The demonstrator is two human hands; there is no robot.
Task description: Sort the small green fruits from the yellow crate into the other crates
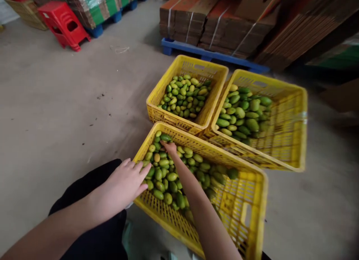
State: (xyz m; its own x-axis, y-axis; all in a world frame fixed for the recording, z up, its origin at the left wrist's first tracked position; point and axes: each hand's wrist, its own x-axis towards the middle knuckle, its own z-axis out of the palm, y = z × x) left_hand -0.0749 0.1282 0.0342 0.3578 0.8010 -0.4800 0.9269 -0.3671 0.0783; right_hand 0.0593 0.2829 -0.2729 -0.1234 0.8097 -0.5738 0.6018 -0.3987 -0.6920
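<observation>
The nearest yellow plastic crate [265, 200] holds a heap of small green and yellowish mangoes [172, 176], piled mostly towards its left end. My right hand [169, 147] reaches across into the crate's far left corner. Its fingers are closed around a dark green mango [166, 137], though the far side of the grip is hidden. Over the left rim lies my left hand [126, 184], palm down with the fingers stretched and spread, its fingertips at the edge of the heap. Nothing shows in that hand. My right forearm covers part of the fruit.
Two more yellow crates, a far left one [159, 89] and a right one [301, 129], stand against the near crate, both with mangoes. Behind them, flattened cartons [185, 22] sit on a blue pallet [193, 49]. A red stool [63, 24] stands at the upper left.
</observation>
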